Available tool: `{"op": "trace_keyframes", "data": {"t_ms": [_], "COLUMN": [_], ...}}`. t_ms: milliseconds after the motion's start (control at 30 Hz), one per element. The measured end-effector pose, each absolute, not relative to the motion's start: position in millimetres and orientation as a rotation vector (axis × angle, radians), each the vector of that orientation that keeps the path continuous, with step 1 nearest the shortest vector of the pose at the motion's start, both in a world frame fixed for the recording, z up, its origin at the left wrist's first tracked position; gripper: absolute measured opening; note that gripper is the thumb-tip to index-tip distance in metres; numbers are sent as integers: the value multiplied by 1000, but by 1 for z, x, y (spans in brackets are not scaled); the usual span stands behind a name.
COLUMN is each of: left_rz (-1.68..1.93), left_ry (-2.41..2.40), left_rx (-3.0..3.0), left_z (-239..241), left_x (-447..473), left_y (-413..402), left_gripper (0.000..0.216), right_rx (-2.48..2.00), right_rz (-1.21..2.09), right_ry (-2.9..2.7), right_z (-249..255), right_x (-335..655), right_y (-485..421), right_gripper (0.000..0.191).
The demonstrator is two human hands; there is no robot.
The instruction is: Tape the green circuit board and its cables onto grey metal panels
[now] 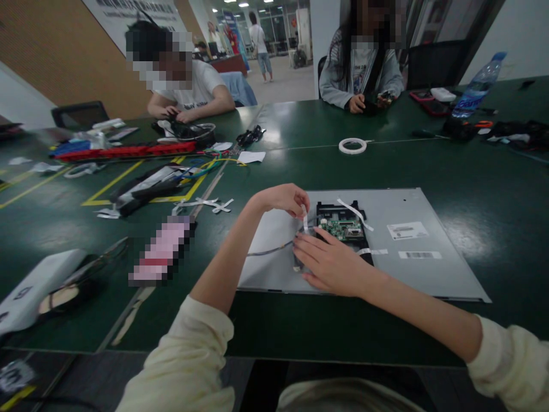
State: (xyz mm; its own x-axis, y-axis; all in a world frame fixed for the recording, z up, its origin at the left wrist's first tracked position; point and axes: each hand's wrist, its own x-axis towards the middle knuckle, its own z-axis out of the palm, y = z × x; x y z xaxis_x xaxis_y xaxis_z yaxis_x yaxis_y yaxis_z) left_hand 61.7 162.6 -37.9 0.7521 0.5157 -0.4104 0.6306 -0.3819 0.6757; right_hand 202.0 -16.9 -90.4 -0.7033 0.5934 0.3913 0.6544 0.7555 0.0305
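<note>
My left hand is closed in a pinch on the upper end of a short strip of white tape, which hangs down towards the panel. My right hand lies with fingers stretched out across a dark cable and a small greyish part, mostly hidden beneath it. Both hands are over a flat grey metal panel. On the panel sits a green circuit board in a black frame, with white tape strips stuck on it. A dark cable runs out to the left.
A roll of white tape lies beyond the panel. To the left are a phone, tape scraps, a white device and a black bundle. A water bottle stands far right. Two people sit across the table.
</note>
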Motion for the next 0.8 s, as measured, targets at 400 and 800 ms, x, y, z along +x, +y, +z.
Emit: {"op": "trace_keyframes", "data": {"t_ms": [400,800], "left_rz": [-168,-168], "left_ry": [930,997], "left_rx": [2139,2167], "left_z": [-53,-57], "left_x": [68,70], "left_y": [166,168], "left_gripper": [27,25], "right_rx": [-1221,-1265], "right_rz": [-200,-160], "right_ry": [-2541,-2517], "right_z": [-94,-96], "right_x": [202,200], "right_y": [-12,-14], "right_gripper": [56,55]}}
